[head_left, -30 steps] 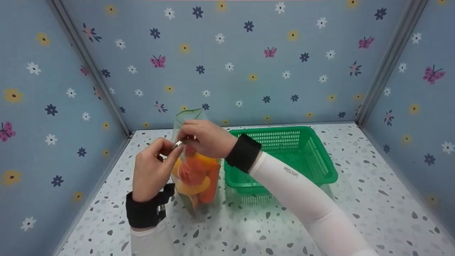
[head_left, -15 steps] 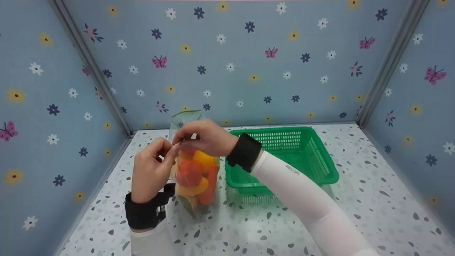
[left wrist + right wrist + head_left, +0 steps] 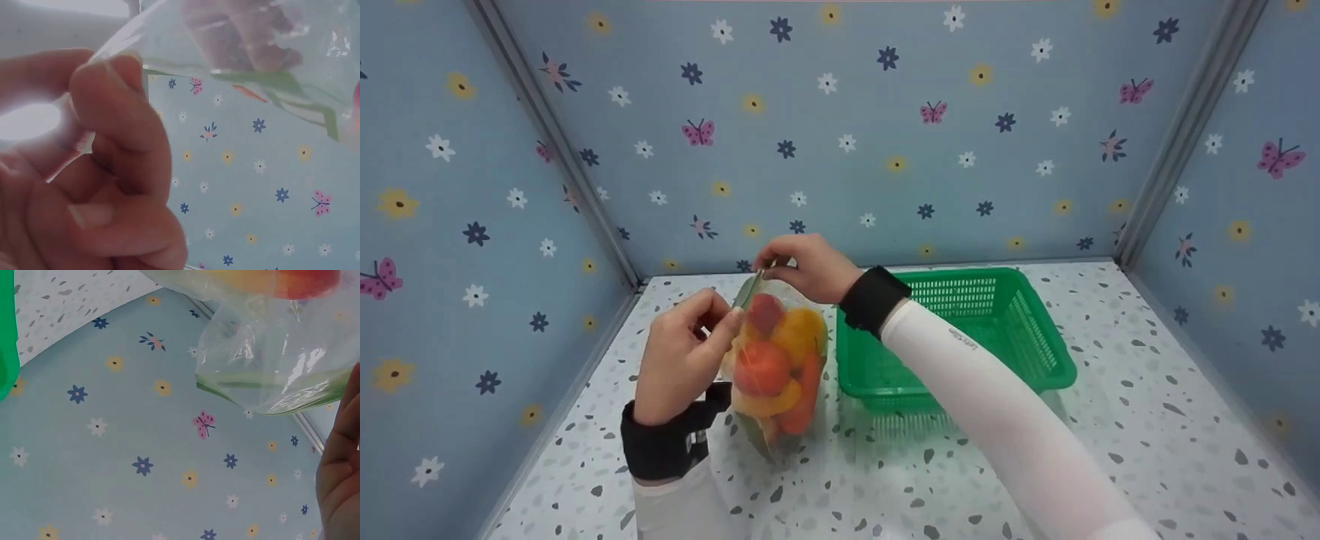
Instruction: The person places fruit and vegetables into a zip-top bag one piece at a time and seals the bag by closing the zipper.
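A clear zip bag [image 3: 748, 291] with a green strip along its mouth stands on the table, filled with several fruits and vegetables. Through the plastic I see an orange-red round fruit [image 3: 762, 367], a yellow-orange one [image 3: 801, 334] and a long orange piece [image 3: 808, 386]. My left hand [image 3: 686, 356] pinches the near end of the mouth between thumb and forefinger. At the far end of the strip, my right hand [image 3: 810, 266] pinches the bag with its fingertips. In the right wrist view the green-edged mouth [image 3: 270, 408] looks nearly flat, its edges close together.
To the right of the bag stands a green plastic basket [image 3: 960, 390] with slotted sides; my right forearm crosses over its near left part. The speckled white table [image 3: 870, 480] is enclosed by blue flowered walls [image 3: 885, 150] at the back and both sides.
My right hand has slid along the bag's mouth, away from my left hand and toward the far end. The open loop at the far end is now drawn narrow. The left hand stays nearly still.
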`<state>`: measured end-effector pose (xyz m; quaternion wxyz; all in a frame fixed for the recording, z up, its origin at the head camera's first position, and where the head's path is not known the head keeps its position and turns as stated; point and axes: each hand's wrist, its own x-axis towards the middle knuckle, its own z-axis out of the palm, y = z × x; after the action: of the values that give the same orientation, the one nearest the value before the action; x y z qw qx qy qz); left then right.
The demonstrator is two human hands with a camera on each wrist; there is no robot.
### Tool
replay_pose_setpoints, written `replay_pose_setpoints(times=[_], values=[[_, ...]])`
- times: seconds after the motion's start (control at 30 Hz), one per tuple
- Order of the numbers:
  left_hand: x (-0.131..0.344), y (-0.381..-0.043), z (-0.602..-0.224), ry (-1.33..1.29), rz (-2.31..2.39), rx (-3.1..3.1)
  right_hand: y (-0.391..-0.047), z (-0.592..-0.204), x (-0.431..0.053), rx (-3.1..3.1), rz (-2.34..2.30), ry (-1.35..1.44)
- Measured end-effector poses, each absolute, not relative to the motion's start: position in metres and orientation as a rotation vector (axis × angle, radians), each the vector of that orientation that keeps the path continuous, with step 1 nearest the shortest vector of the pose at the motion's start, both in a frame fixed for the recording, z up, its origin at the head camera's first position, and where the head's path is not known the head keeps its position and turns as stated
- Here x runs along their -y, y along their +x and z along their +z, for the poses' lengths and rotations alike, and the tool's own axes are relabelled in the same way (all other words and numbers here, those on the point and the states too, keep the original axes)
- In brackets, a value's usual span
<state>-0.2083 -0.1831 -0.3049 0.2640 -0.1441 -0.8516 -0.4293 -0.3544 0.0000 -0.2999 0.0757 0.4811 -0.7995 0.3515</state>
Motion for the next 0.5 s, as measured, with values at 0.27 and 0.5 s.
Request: replay_pose_setpoints(times=[0.27, 0.5], values=[[0.198, -0.260, -0.288, -0.442, -1.370, 2.471, -0.352, -0.295, 0.002, 2.414, 1.004, 1.445], [0.199, -0.284, -0.278, -0.398, -1.129, 2.811, -0.350, -0.297, 0.004, 2.374, 1.007, 1.479]])
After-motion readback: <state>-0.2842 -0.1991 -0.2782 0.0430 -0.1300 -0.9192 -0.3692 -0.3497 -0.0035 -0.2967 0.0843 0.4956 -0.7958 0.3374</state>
